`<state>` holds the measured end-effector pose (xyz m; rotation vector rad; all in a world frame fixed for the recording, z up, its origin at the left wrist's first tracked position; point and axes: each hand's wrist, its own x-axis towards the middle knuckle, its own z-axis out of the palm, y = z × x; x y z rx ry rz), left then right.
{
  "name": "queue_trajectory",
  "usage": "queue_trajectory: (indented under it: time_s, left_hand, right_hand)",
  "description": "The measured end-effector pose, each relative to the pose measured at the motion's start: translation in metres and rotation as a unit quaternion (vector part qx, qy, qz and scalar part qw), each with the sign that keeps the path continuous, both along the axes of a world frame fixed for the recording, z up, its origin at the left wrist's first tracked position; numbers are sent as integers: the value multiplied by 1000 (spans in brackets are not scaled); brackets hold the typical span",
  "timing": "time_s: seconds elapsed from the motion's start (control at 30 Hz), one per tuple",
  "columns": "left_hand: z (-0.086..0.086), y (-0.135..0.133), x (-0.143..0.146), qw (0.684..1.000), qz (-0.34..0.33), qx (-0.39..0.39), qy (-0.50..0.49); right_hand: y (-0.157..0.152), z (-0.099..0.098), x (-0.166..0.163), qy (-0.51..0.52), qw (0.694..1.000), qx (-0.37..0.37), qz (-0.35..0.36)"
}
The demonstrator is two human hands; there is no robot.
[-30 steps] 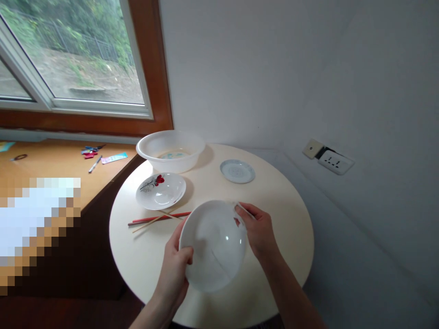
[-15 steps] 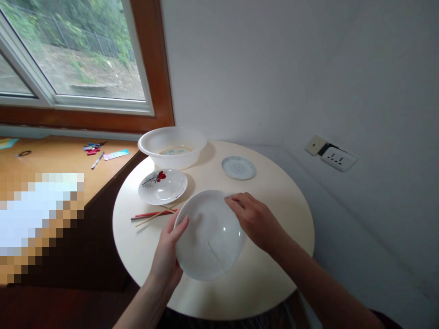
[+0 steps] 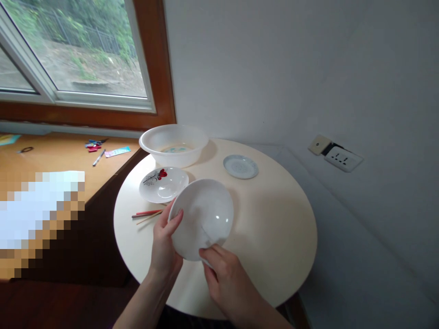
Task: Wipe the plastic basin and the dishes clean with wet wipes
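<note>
A white bowl is tilted above the round table, its inside facing me. My left hand grips its left rim, thumb inside and fingers behind. At the near rim, my right hand is closed, its fingertips pressed to the edge. A pale sliver shows under those fingers, but I cannot make out what it is. Just behind the held bowl lies a shallow white dish with a red flower. Several red, dark and tan chopsticks lie left of my left hand, partly hidden by it.
A large white basin stands at the back of the round table, with a small pale plate to its right. On the left, a wooden desk holds a pen and small items. A wall socket is on the right.
My right hand has moved from the bowl's upper right rim down to its near rim. The bowl has shifted slightly left and up, still in my left hand.
</note>
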<state>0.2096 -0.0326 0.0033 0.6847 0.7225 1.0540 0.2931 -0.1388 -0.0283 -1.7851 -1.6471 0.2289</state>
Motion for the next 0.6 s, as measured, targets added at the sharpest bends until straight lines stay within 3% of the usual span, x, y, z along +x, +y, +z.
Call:
queue_trajectory:
  time_s: [0.07, 0.23, 0.43, 0.6]
  left_hand:
    - [0, 0, -1, 1000, 10, -15, -3]
    - [3, -4, -1, 1000, 26, -15, -9]
    - [0, -8, 2, 999, 18, -36, -27]
    - [1, -5, 2, 999, 30, -31, -30]
  right_hand:
    - [3, 7, -3, 24, 1000, 4, 13]
    - [15, 14, 9, -56, 997, -8, -44]
    - [14, 12, -5, 80, 996, 39, -9]
    - [6, 13, 1, 16, 1000, 17, -7]
